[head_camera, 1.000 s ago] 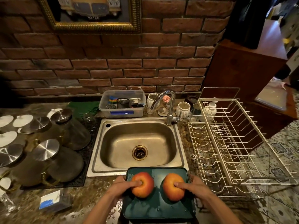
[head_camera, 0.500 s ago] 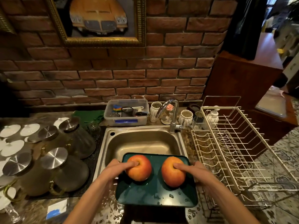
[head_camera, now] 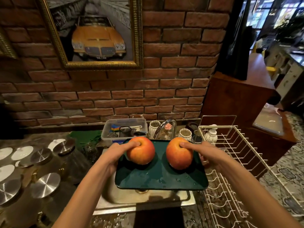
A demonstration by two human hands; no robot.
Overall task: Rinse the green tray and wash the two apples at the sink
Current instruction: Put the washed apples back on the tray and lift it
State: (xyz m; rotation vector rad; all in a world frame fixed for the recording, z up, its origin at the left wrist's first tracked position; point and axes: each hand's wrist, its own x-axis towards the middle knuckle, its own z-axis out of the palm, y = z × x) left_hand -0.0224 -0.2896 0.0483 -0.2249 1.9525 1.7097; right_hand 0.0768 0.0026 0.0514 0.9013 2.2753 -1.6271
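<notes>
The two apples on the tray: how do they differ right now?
The left apple looks redder and sits farther back on the green tray; the right apple is more orange-yellow and sits nearer the front. The left hand steadies the left apple, the right hand the right apple. Both are round, similar in size, each pinned by a thumb on top.

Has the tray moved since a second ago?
Yes. The tray has gone from the counter's front edge, forward and up over the sink; its far edge now overlaps the faucet.

Dark green tray (head_camera: 161,180), red-orange apples (head_camera: 141,153), red brick wall (head_camera: 172,63), white wire rack (head_camera: 230,162), gold picture frame (head_camera: 102,65)
</notes>
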